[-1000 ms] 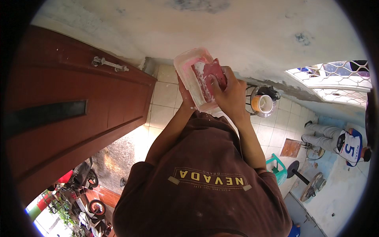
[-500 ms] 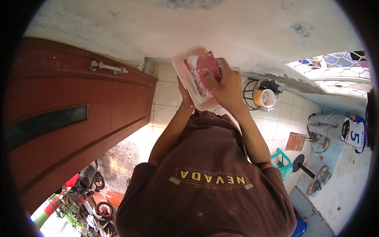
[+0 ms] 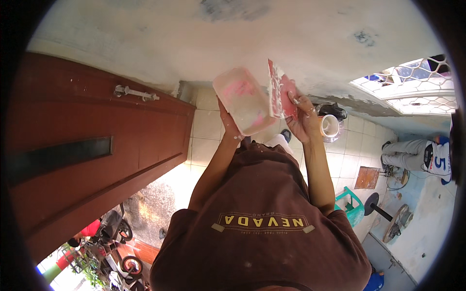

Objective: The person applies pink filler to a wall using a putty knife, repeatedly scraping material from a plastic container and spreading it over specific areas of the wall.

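Observation:
My left hand [image 3: 229, 121] grips a clear, pinkish plastic tub [image 3: 266, 121] by its left side, tilted so that its inside shows. Pink and whitish smears lie on the tub's bottom. Just right of the tub, my right hand [image 3: 306, 115] holds a flat red putty spreader [image 3: 285, 93] upright, fingers and thumb pinching its lower right part. White paste coats the spreader's left edge and face. Flecks of white also dot my right fingers. Spreader and tub are close together; whether they touch I cannot tell.
A patched wall [image 3: 301, 34] stands ahead. To the left is a brown door [image 3: 73, 116] with a bolt. An orange-and-white bucket [image 3: 330, 126] stands right of my right hand. Farther right are a green plastic stool [image 3: 353, 213] and a person [image 3: 407, 155] in grey trousers.
My right hand has drawn the spreader out of the tub to the right and turned it upright. More of the tub's inside shows. My left hand still holds the tub in nearly the same place.

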The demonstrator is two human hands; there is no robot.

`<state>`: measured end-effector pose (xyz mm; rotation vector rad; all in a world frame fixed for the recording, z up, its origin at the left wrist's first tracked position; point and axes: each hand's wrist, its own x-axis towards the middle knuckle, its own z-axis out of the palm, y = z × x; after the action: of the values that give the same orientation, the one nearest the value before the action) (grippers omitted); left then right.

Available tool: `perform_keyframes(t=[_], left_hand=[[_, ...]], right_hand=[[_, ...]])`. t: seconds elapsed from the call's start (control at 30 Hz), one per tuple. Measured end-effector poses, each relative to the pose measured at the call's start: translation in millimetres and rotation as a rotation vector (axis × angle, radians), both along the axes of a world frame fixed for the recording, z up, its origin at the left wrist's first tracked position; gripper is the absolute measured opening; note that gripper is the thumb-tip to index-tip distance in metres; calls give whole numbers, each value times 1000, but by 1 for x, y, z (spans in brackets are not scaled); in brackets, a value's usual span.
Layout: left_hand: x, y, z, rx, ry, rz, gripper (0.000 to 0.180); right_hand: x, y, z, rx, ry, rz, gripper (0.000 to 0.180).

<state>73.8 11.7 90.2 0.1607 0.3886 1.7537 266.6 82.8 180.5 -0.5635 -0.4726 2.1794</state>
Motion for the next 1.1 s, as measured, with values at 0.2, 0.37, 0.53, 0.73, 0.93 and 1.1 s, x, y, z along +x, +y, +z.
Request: perform_keyframes(t=[0.2, 0.37, 0.53, 0.73, 0.93, 1.1], left_hand=[[19, 17, -6, 2, -27, -78, 78], [42, 40, -9, 47, 34, -129, 76], [93, 63, -6, -81, 121, -18, 74], [140, 88, -39, -77, 222, -79, 64], [214, 102, 35, -67, 105, -230, 66], [230, 109, 32, -89, 112, -234, 67]], right_hand=[[16, 8, -18, -238, 715, 243, 57], [30, 9, -11, -507, 933, 198, 65], [90, 34, -15, -161, 627, 15, 51], [175, 102, 100, 392, -108, -736, 50], [260, 198, 173, 1028, -924, -1367, 50], [271, 265, 264, 1476, -925, -1646, 55]])
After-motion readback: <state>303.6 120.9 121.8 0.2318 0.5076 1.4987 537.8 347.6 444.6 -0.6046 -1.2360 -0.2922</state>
